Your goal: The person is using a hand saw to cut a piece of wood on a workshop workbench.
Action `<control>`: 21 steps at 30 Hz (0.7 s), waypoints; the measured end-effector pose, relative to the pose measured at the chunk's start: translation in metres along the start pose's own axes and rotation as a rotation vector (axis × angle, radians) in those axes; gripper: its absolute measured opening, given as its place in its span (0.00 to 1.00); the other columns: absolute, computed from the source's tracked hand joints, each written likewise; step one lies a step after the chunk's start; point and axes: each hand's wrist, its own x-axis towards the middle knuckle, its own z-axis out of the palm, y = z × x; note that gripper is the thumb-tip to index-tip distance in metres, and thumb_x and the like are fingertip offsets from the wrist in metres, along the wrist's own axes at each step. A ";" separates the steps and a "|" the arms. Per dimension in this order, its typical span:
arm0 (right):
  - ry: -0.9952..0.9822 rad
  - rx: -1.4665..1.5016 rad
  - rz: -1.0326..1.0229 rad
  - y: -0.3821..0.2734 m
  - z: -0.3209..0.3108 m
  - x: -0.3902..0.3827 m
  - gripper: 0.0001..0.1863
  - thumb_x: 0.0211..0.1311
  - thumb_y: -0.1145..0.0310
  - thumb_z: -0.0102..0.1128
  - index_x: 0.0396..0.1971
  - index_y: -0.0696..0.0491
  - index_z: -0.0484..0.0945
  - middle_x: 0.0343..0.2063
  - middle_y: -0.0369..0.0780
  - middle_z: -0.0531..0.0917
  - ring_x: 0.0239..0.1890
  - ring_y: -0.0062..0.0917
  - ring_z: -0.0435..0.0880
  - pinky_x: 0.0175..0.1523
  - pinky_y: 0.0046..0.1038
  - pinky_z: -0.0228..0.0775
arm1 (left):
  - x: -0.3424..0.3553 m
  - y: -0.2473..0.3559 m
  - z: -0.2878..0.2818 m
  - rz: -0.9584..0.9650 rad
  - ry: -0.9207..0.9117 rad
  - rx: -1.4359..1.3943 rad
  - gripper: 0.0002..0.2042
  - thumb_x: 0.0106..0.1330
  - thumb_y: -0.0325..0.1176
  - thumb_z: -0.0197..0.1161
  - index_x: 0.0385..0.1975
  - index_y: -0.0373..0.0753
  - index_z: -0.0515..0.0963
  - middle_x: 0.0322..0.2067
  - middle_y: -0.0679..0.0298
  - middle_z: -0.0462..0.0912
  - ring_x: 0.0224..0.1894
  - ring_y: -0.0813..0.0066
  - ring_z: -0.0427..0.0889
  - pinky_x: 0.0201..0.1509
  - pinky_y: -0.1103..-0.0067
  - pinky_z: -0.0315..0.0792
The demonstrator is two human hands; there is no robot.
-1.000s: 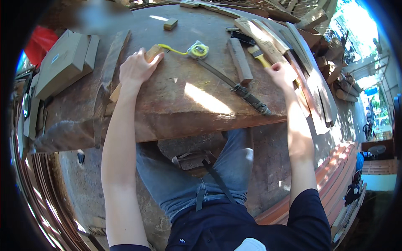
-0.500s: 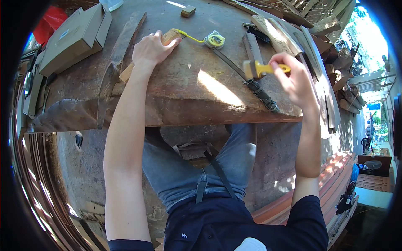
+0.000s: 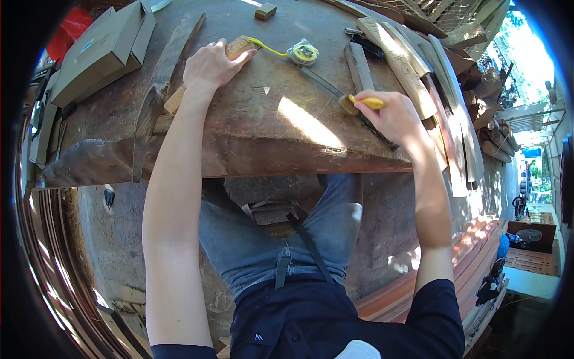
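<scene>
My left hand (image 3: 209, 67) is wrapped over a narrow strip of wood (image 3: 240, 46), pressing it on the worn wooden bench; the strip's other end shows below my wrist. In my right hand (image 3: 396, 115) is a small brush (image 3: 366, 103) with a yellow handle, gripped by the handle. Its bristle end lies over a long, thin metal tool (image 3: 323, 80) with a dark wrapped handle; whether they touch I cannot tell. Beyond my left hand rests a clear-cased tape measure (image 3: 303, 53), with a yellow strip running from it toward the wood.
A cardboard box (image 3: 101, 57) stands at the bench's left. A wooden offcut (image 3: 265, 11) lies at the back, and a flat wood piece (image 3: 358, 67) sits beyond my right hand. Long boards (image 3: 397, 63) line the right side. The bench's front edge (image 3: 311, 170) is above my lap.
My right hand has moved left and slightly down with the brush, bringing its bristle end over the metal tool. My left hand keeps its hold on the wood strip.
</scene>
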 end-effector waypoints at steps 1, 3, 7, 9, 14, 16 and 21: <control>0.019 -0.008 0.019 0.000 0.001 0.006 0.11 0.72 0.55 0.67 0.44 0.44 0.89 0.30 0.45 0.90 0.34 0.42 0.90 0.40 0.39 0.80 | 0.000 -0.002 0.003 0.002 -0.002 0.002 0.46 0.62 0.82 0.52 0.54 0.41 0.85 0.45 0.56 0.92 0.50 0.59 0.91 0.53 0.63 0.86; 0.041 -0.029 0.040 0.000 0.002 0.015 0.12 0.72 0.55 0.66 0.42 0.45 0.89 0.29 0.45 0.89 0.32 0.42 0.89 0.39 0.39 0.80 | 0.000 -0.007 0.008 0.012 0.070 -0.012 0.46 0.63 0.82 0.52 0.54 0.39 0.84 0.46 0.52 0.90 0.52 0.56 0.89 0.55 0.61 0.82; 0.047 -0.007 0.040 0.001 0.007 0.022 0.12 0.73 0.55 0.66 0.42 0.47 0.89 0.29 0.46 0.89 0.32 0.43 0.89 0.39 0.39 0.80 | -0.001 -0.003 0.002 0.000 -0.006 -0.016 0.47 0.62 0.82 0.51 0.54 0.39 0.83 0.47 0.52 0.90 0.53 0.56 0.89 0.56 0.61 0.82; 0.077 0.038 0.018 -0.001 0.012 0.025 0.13 0.73 0.55 0.66 0.43 0.48 0.90 0.27 0.45 0.88 0.30 0.41 0.88 0.39 0.38 0.79 | -0.001 -0.006 0.003 -0.001 0.013 -0.003 0.48 0.62 0.83 0.50 0.55 0.38 0.83 0.48 0.53 0.90 0.53 0.56 0.89 0.56 0.62 0.82; 0.076 0.134 0.062 0.003 0.019 0.034 0.14 0.74 0.56 0.66 0.44 0.50 0.89 0.27 0.44 0.88 0.27 0.36 0.86 0.38 0.34 0.77 | 0.001 -0.003 0.006 0.004 0.019 -0.008 0.49 0.61 0.84 0.50 0.56 0.38 0.83 0.48 0.53 0.90 0.53 0.57 0.89 0.57 0.62 0.82; 0.085 0.169 0.065 -0.002 0.021 0.036 0.14 0.74 0.57 0.66 0.45 0.51 0.89 0.27 0.44 0.88 0.27 0.33 0.86 0.37 0.32 0.77 | 0.000 -0.005 0.007 -0.001 0.029 -0.004 0.49 0.61 0.84 0.50 0.57 0.38 0.83 0.49 0.53 0.90 0.54 0.57 0.89 0.57 0.62 0.82; 0.111 0.360 -0.027 -0.010 0.030 0.038 0.12 0.75 0.63 0.66 0.48 0.55 0.88 0.29 0.42 0.88 0.30 0.22 0.82 0.39 0.29 0.75 | 0.001 -0.003 0.003 -0.002 -0.020 -0.018 0.50 0.60 0.85 0.50 0.58 0.39 0.83 0.50 0.52 0.90 0.55 0.57 0.89 0.57 0.62 0.82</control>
